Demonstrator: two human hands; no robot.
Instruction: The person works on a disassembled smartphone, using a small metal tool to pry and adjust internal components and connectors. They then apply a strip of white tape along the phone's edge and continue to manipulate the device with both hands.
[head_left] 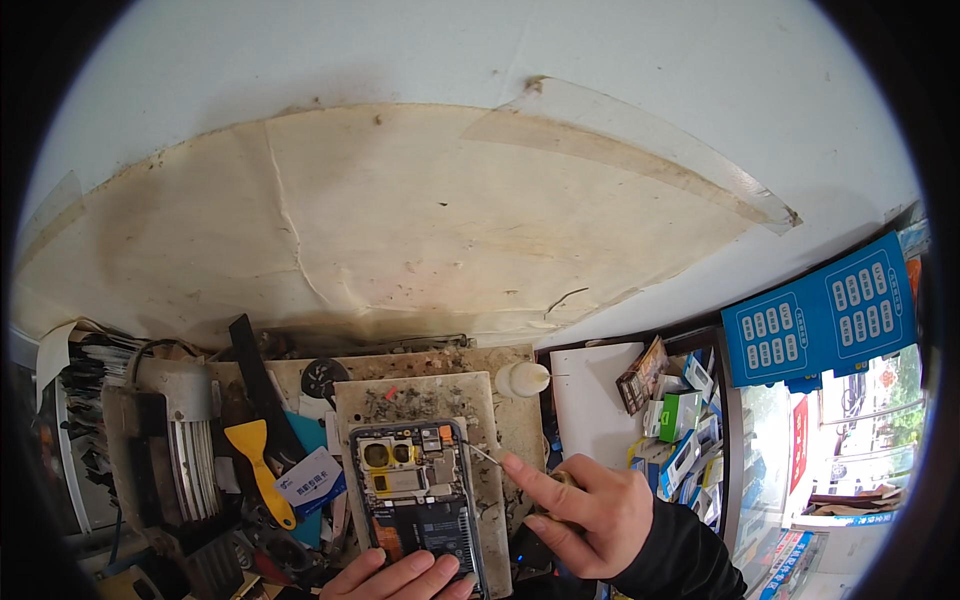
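Note:
An opened smartphone (pixel 425 500), its back off, lies on a stained, pale board (pixel 485 405). Its camera modules, circuit board and black battery show. My left hand (pixel 405 578) holds the phone's lower end, fingers laid across the battery area; its thumb is hidden. My right hand (pixel 590 510) grips a thin metal tool (pixel 484 454), index finger stretched along it. The tool's tip meets the phone's upper right edge. A brownish part, perhaps the tool's handle, shows between the fingers; the tool's exact kind cannot be made out.
Left of the board lie a yellow scraper (pixel 258 465), a white-and-blue card (pixel 310 480) and a dark, long blade-like strip (pixel 262 385). A white bottle (pixel 523 379) stands behind right. Small boxes (pixel 682 415) crowd the right side, below a blue sign (pixel 820 310).

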